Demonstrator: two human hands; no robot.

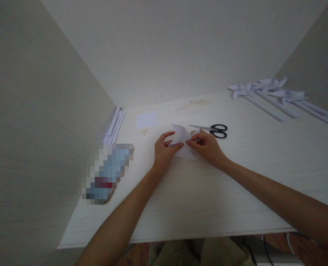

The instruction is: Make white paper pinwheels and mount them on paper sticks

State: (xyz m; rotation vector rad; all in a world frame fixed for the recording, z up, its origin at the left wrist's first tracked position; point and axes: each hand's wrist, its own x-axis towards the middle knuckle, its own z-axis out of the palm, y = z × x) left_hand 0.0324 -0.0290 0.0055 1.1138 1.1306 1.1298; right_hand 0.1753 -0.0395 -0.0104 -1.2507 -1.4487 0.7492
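A small white folded paper piece (180,140) is held just above the white desk (197,199), near its middle. My left hand (164,151) pinches its left side with thumb and fingers closed on the paper. From the right, my right hand (207,146) grips the paper's right edge, fingers pressed together on a fold. Black-handled scissors (215,130) lie closed just behind my right hand.
A white paper square (146,119) and several thin yellowish sticks (143,132) lie behind my left hand. Rolled white paper tubes (114,126) rest along the left wall. A blurred object (108,173) sits front left. Finished paper pinwheels (274,96) lie at the far right.
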